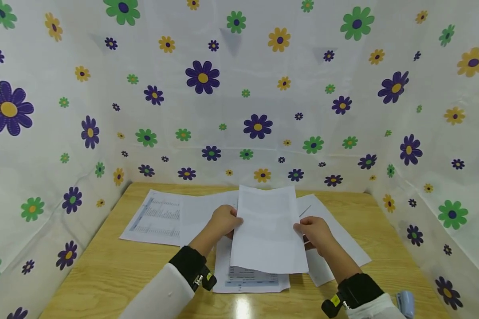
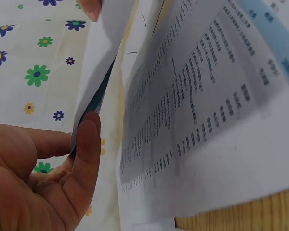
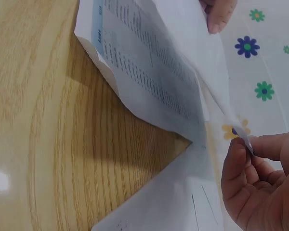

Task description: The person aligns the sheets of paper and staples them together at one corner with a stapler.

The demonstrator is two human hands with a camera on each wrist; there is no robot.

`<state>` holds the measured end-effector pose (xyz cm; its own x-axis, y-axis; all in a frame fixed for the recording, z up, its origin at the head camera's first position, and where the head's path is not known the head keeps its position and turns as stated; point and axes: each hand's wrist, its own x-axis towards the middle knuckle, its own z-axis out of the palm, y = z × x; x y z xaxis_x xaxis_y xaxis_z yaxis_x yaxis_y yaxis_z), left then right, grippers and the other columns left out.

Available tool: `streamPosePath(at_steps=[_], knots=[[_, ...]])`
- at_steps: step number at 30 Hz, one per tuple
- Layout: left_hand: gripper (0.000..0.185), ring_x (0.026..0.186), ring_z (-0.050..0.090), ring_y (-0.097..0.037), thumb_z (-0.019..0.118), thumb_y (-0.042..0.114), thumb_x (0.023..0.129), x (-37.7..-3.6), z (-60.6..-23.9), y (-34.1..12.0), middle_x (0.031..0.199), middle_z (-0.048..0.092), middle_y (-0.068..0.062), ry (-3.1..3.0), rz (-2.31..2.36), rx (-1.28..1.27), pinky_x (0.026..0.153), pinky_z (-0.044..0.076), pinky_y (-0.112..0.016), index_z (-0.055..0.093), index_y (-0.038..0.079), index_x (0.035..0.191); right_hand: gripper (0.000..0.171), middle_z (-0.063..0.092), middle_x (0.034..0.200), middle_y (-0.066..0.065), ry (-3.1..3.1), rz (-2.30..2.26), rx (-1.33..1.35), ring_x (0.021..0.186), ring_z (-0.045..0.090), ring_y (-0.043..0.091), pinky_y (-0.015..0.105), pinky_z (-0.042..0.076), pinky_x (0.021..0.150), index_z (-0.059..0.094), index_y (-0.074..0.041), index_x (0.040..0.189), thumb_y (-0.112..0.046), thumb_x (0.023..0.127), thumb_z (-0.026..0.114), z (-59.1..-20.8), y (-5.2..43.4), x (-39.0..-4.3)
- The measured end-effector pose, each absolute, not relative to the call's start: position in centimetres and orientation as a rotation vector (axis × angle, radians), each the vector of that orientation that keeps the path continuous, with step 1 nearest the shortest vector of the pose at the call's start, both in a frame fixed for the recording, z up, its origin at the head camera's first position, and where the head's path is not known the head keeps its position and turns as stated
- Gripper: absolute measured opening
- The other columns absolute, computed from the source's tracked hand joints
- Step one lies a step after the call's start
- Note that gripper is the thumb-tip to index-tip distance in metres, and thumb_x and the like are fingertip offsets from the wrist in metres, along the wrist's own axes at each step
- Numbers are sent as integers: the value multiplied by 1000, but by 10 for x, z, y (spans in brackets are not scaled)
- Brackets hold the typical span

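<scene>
Both hands hold a sheet of paper [image 1: 268, 228] above the table, its blank white face turned to the head camera. My left hand [image 1: 223, 220] pinches the left edge between thumb and fingers, and my right hand [image 1: 316, 232] pinches the right edge. Below it lies a printed sheet [image 1: 251, 283] with rows of text and a blue band; the raised paper covers most of it. In the left wrist view, the left thumb and fingers [image 2: 86, 163] grip the paper's edge. The right wrist view shows the right thumb and fingers [image 3: 238, 159] pinching the opposite edge.
At the left lies a printed sheet [image 1: 159, 217], partly under a blank one [image 1: 195, 215]. More white papers [image 1: 339, 230] lie at the right. A blue-grey stapler-like object [image 1: 405, 303] sits near the right front. A flowered curtain [image 1: 239, 97] surrounds the wooden table [image 1: 100, 266].
</scene>
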<state>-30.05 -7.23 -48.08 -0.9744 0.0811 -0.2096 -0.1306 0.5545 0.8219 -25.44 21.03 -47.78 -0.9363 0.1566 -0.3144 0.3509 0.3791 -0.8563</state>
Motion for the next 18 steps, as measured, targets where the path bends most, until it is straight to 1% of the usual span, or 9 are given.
streamPosePath(at_steps=[3,8,13,18], knots=[[20,59,70,-23,73,12,93,-294,-479,-80,93,66,-15,2558,1406,-49,54,59,-34,65,-3,104,30,68,100,16,2464,-1585,415,72,67,24,37,60,59,63,2,116,-21,98,68,-477,205,-251],[17,55,68,-22,72,11,93,-285,-483,-88,89,65,-15,2605,1371,-31,51,58,-33,64,-3,100,23,69,91,13,2471,-1554,365,67,68,22,37,59,56,62,0,108,-20,98,69,-481,198,-250],[17,54,65,-21,72,12,93,-276,-488,-97,83,63,-14,2696,1246,-57,49,56,-32,63,-2,96,21,68,90,12,2489,-1497,355,67,68,23,35,57,55,65,-1,106,-19,97,70,-486,188,-248],[17,51,65,-22,72,10,92,-271,-488,-106,78,63,-13,2737,1178,-56,46,56,-32,62,-3,90,22,68,88,11,2531,-1440,333,64,67,22,35,56,53,66,0,104,-19,96,71,-487,180,-246]])
